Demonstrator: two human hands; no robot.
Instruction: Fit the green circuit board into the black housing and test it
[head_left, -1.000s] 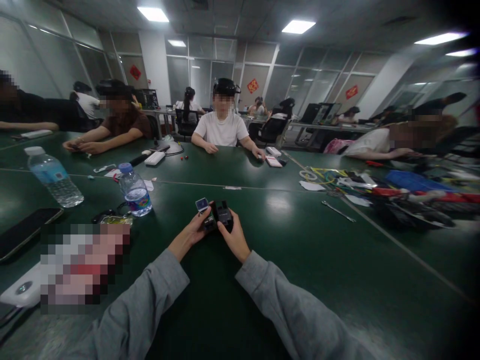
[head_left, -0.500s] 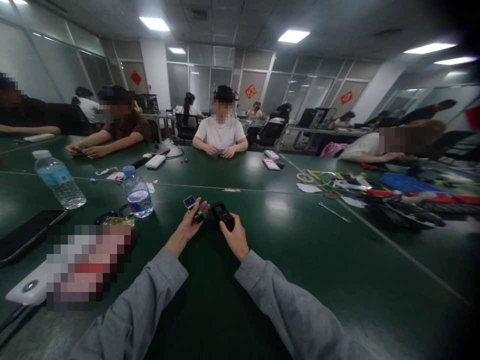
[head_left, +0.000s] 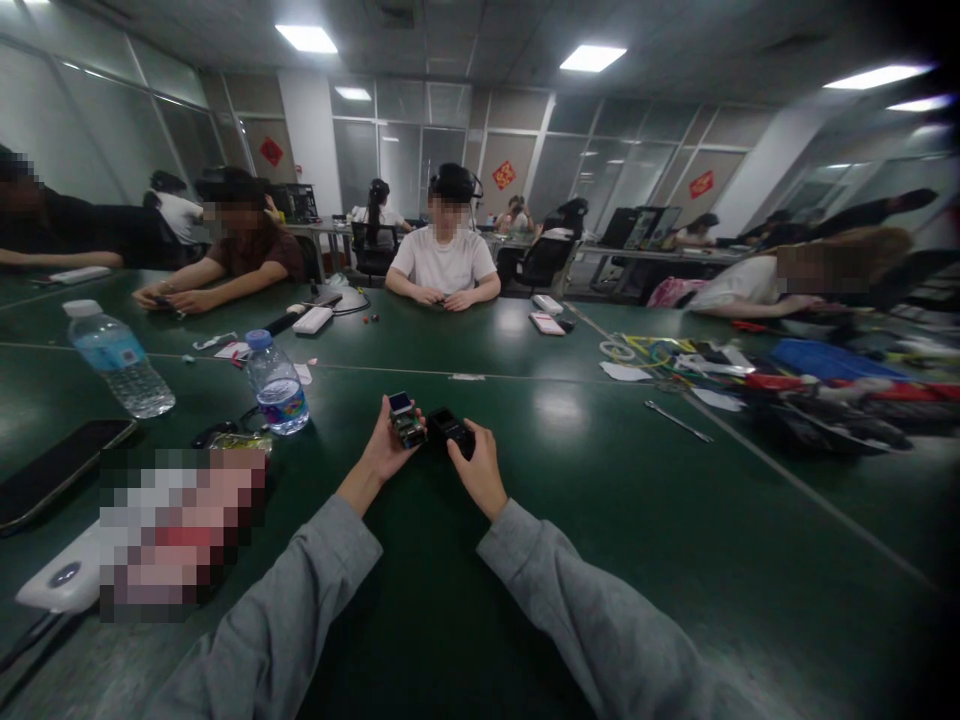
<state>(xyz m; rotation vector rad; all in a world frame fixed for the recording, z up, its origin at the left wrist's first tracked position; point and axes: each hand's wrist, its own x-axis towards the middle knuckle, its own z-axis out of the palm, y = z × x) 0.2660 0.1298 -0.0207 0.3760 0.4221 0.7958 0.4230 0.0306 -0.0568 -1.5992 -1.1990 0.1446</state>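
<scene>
A small circuit board [head_left: 407, 428] with a little dark screen [head_left: 400, 402] at its far end is held in my left hand [head_left: 381, 452], its parts facing up. Close to its right, my right hand [head_left: 481, 468] grips a black plastic casing [head_left: 444, 424] with a window-like opening, the thumb lying on its face. Board and casing are almost side by side above the green table [head_left: 442, 600]; whether they touch I cannot tell. The undersides of both are hidden.
Two water bottles [head_left: 124, 360] [head_left: 277, 385] stand at the left, near a dark phone [head_left: 64, 470] and a white device [head_left: 64, 580]. A wrench [head_left: 679, 421] lies at the right before a heap of cables and tools [head_left: 810, 390]. A person [head_left: 446, 260] sits opposite.
My left hand has turned the circuit board so its face shows more, and its fingers have closed in round it. The casing in my right hand has tilted and shifted slightly right.
</scene>
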